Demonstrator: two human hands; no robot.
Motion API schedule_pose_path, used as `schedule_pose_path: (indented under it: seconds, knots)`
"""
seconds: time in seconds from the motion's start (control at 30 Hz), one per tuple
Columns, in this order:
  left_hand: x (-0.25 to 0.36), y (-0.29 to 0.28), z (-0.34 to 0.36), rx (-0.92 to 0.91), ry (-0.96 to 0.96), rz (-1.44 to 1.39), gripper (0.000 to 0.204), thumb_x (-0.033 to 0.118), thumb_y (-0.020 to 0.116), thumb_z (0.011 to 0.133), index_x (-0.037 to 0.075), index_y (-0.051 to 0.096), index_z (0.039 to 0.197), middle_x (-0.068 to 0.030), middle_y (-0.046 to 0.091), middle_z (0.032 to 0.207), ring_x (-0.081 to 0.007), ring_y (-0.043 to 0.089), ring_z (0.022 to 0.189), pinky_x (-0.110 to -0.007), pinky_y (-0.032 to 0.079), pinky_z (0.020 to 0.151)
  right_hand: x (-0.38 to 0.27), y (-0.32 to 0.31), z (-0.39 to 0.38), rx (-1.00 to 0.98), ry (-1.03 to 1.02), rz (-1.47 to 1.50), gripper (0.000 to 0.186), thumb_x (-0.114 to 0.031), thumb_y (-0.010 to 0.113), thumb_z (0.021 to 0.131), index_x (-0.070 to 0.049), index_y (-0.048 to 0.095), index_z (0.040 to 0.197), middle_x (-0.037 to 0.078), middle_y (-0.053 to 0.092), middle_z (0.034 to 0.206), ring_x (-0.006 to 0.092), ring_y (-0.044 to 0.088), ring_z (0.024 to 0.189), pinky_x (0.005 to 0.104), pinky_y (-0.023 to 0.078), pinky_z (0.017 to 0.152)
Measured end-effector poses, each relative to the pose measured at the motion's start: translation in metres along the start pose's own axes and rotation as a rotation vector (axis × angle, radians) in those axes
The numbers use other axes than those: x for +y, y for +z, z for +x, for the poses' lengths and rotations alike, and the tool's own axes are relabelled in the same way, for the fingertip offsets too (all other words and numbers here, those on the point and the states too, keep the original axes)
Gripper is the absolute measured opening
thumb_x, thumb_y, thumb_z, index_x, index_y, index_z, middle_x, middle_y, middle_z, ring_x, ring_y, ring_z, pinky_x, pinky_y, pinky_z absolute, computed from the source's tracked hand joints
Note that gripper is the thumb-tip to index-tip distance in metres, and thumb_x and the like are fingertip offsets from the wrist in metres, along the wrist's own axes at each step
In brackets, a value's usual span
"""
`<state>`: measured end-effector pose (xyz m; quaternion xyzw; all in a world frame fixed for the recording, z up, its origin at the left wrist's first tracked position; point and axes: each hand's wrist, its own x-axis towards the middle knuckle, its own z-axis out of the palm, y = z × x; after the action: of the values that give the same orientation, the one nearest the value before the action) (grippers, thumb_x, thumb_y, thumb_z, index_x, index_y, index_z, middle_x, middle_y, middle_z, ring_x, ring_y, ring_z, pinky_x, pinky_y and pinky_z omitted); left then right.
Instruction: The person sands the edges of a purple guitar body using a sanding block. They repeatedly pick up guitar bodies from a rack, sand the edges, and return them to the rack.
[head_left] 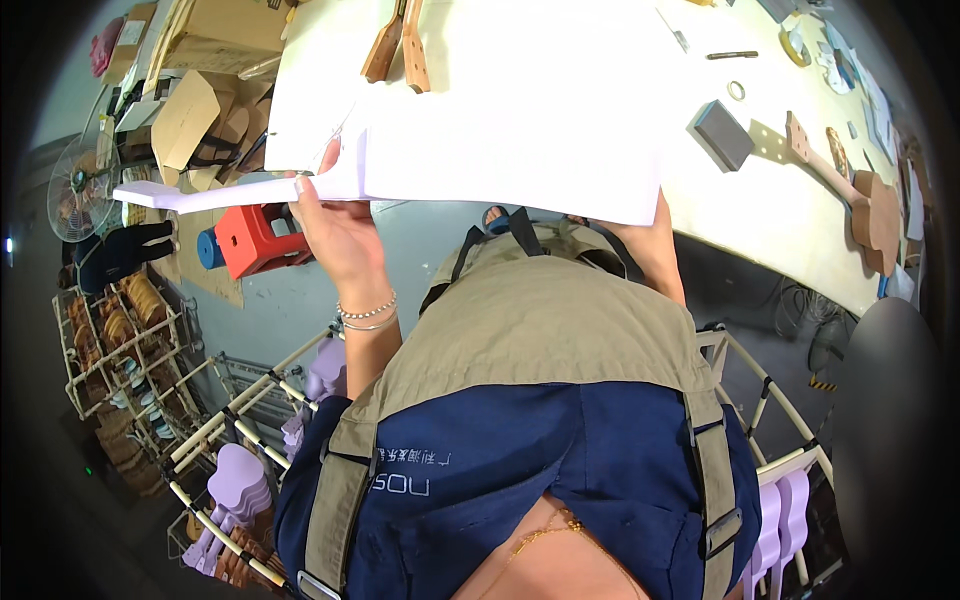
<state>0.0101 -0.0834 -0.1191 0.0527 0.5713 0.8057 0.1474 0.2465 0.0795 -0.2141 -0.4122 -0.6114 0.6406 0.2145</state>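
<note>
- Left hand (pixel 342 238): thumb and fingers closed around the pale ukulele's (pixel 480 178) neck.
- Right hand (pixel 642 242): at the body's end; finger spread hidden, cannot tell.
- Ukulele: at the table's (pixel 580 60) near edge.

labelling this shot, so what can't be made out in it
Right hand: in the head view, most of its fingers are hidden by the pale lilac instrument.
The instrument's upper surface: head view, washed out by glare.
Two brown headstocks: head view, their necks run off the top edge.
Dark grey shape at right: head view, too blurred to identify.
</note>
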Motion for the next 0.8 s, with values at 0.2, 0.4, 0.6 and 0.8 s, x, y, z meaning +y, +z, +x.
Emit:
schedule_pose_path:
  seconds: [0.2,0.4,0.6,0.8]
  knots:
    - [-0.027,-0.045,0.015,0.206,-0.177,-0.12,0.05,0.04,0.034,0.096,0.004,0.034,0.13,-0.0188,0.046,0.126,-0.0277,0.047,0.117,-0.044,0.041,0.097,-0.045,0.013,-0.014,0.014,-0.049,-0.186,0.08,-0.02,0.08,0.063,-0.006,0.042,0.132,0.011,0.059,0.113,0.0227,0.061,0.096,0.0338,0.049,0.083]
    - [-0.083,-0.159,0.037,0.021,-0.505,-0.533,0.052,0.041,0.038,0.093,0.0,0.048,0.122,-0.0147,0.056,0.118,-0.0302,0.056,0.108,-0.046,0.048,0.091,-0.087,0.024,-0.026,-0.011,-0.555,-0.67,0.096,-0.033,0.083,0.053,-0.01,0.039,0.135,0.013,0.055,0.119,0.0345,0.049,0.115,0.041,0.043,0.092]
    - [-0.118,-0.14,0.013,-0.134,-0.505,-0.436,0.043,0.033,0.041,0.092,0.0,0.053,0.117,-0.0156,0.059,0.114,-0.0301,0.057,0.105,-0.045,0.049,0.09,-0.076,0.037,-0.007,-0.406,-0.457,-0.036,0.11,-0.032,0.085,0.052,-0.011,0.026,0.142,0.013,0.044,0.136,0.0309,0.036,0.129,0.0456,0.019,0.111]
    - [-0.111,-0.133,0.001,-0.085,-0.518,-0.54,0.042,0.031,0.04,0.091,0.0,0.053,0.117,-0.0155,0.059,0.114,-0.0301,0.058,0.104,-0.044,0.049,0.09,-0.087,0.043,-0.013,-0.489,-0.591,0.057,0.084,-0.027,0.082,0.059,-0.014,0.045,0.133,0.014,0.043,0.136,0.0318,0.035,0.13,0.0455,0.021,0.11]
